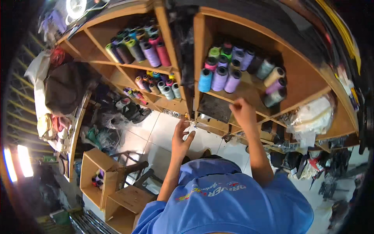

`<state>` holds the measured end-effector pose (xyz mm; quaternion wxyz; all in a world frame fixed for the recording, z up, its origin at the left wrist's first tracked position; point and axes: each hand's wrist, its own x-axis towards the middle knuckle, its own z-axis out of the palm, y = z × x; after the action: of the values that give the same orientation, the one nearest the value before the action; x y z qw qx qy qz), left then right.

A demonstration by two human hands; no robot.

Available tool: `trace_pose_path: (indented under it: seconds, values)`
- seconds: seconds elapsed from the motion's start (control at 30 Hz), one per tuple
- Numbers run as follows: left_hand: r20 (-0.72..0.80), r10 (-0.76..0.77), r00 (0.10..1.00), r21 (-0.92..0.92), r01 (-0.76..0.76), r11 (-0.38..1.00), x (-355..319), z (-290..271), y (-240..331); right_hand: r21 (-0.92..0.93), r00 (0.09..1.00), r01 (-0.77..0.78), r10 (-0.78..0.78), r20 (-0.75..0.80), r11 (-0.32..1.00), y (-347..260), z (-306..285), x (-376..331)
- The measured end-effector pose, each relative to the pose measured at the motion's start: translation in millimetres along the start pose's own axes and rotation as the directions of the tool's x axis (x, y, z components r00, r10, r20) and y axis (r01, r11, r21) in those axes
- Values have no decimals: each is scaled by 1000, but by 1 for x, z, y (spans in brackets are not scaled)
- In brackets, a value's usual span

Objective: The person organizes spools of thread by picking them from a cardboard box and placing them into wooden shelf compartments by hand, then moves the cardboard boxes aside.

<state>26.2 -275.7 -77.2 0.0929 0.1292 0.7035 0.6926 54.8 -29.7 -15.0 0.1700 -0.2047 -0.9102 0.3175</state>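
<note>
Left hand: we see its fingers parted, off the shelf's left end.
Right hand: fingers curled, before the shelf; we cannot tell whether it grips anything.
Nearest lilac spool: shelf front, long axis upright, dark-cored end up.

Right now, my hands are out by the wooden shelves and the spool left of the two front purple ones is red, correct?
Not quite: in the head view, it is a blue spool, not a red one, left of the two front purple spools. The left hand and right hand are indeed out by the wooden shelves.
</note>
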Motion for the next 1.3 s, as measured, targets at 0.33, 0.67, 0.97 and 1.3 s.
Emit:
trace_pose_path:
  seconds: [0.33,0.67,0.97,1.3]
  values:
    - [-606,23,795,66,22,998,-37,-173,17,332,139,145,-351,926,932,-112,144,-80]
    - [-966,-58,250,6,247,969,-179,-451,-31,490,-298,323,-404,865,809,-355,380,-122]
    - [-932,-297,210,61,895,441,-243,-638,-174,565,-302,328,-483,822,757,-498,515,-212]
    - [-677,-734,55,-433,776,458,-124,-637,-300,257,-313,302,-159,936,918,-455,525,-193]
